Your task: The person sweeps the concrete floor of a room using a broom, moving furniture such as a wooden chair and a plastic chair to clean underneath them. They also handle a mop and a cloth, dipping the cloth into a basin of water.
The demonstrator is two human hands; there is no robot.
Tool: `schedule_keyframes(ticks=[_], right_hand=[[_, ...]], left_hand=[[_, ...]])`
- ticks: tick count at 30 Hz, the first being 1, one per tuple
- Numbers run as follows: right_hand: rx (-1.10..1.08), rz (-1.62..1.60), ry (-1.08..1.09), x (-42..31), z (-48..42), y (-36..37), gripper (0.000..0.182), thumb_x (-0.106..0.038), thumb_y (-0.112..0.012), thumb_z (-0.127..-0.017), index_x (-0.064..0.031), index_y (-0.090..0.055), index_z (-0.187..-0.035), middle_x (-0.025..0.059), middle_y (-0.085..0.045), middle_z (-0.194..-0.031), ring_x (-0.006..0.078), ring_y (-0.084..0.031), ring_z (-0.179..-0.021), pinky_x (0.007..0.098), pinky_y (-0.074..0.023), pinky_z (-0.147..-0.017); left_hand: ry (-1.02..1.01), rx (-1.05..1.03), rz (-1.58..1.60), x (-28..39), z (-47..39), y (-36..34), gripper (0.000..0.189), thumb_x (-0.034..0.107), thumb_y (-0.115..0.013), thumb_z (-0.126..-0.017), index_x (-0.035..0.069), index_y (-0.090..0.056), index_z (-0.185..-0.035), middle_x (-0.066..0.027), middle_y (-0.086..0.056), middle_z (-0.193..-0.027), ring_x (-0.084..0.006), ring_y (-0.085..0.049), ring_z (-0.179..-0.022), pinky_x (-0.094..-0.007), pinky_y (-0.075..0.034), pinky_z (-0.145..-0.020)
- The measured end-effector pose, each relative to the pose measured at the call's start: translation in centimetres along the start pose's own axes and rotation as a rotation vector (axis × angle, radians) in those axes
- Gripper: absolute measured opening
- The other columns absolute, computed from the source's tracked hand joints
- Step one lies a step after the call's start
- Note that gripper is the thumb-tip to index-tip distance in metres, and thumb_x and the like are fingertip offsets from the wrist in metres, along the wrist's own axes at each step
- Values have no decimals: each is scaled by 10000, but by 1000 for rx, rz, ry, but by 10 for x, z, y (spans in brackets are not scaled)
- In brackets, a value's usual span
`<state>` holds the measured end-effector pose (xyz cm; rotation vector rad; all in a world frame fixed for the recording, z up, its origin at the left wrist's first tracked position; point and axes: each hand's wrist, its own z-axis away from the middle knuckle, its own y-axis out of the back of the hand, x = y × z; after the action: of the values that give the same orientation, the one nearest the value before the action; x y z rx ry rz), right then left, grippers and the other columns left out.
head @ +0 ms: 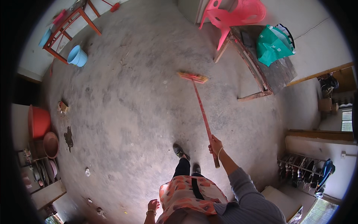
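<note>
My right hand (216,145) is closed around the red handle of a push-style broom (202,107), near its lower end in the picture. The broom's head (193,77), with yellowish bristles, rests at or just above the concrete floor (125,117) ahead of my feet. A thin band circles my right wrist. Down by my left side hangs my left hand (153,205), with a bracelet at the wrist; its fingers are partly curled and nothing shows in them.
A wooden bench (275,72) carries a green bag (274,46), beside a pink plastic chair (223,16). Far left are a blue bucket (77,56) below a wooden table frame (81,14), a small box (63,107) and a red tub (39,121). Crumpled litter (87,172) lies at left; a shoe rack (302,166) stands right.
</note>
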<state>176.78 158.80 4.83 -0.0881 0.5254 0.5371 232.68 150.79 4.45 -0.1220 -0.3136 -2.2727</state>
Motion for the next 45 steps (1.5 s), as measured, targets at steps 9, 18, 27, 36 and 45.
schedule_keyframes(ticks=[9, 18, 27, 36, 45], right_hand=[[74, -225, -103, 75, 212, 106, 571, -291, -476, -923, -236, -207, -1423, 55, -508, -648, 94, -421, -441, 230, -373, -387], [245, -332, -163, 206, 221, 145, 71, -204, -375, -936, -151, -408, -969, 45, -422, -609, 84, -373, -401, 231, -390, -355], [-530, -774, -334, 184, 362, 117, 361, -210, -394, -956, -189, -342, -1313, 20, -440, -658, 34, -320, -419, 158, -316, -353], [73, 43, 38, 111, 166, 57, 148, -224, -405, -925, -146, -463, -1037, 58, -445, -564, 128, -424, -396, 287, -399, -352], [-434, -433, -318, 1, 208, -49, 168, -267, -409, -952, -167, -464, -1075, 8, -433, -604, 33, -355, -407, 156, -311, -335]], left_hand=[[-246, -70, -6, 70, -35, -21, 291, 207, -555, -868, 65, -531, -1121, -91, -635, -919, -170, -620, -766, -285, -501, -629], [-332, -106, 26, -18, -15, -13, 268, 187, -536, -871, 73, -536, -1113, -95, -627, -909, -170, -612, -743, -294, -513, -615], [-447, -81, -348, -152, -46, 24, 227, 146, -544, -831, 60, -554, -1041, -88, -599, -746, -171, -549, -552, -303, -452, -459], [-387, 3, -33, -31, -37, 36, 238, 152, -540, -852, 77, -563, -1077, -109, -646, -849, -183, -616, -679, -299, -496, -522], [-567, 15, -336, 64, -115, 91, 233, 278, -498, -812, 98, -628, -883, -53, -594, -720, -194, -559, -664, -327, -434, -593]])
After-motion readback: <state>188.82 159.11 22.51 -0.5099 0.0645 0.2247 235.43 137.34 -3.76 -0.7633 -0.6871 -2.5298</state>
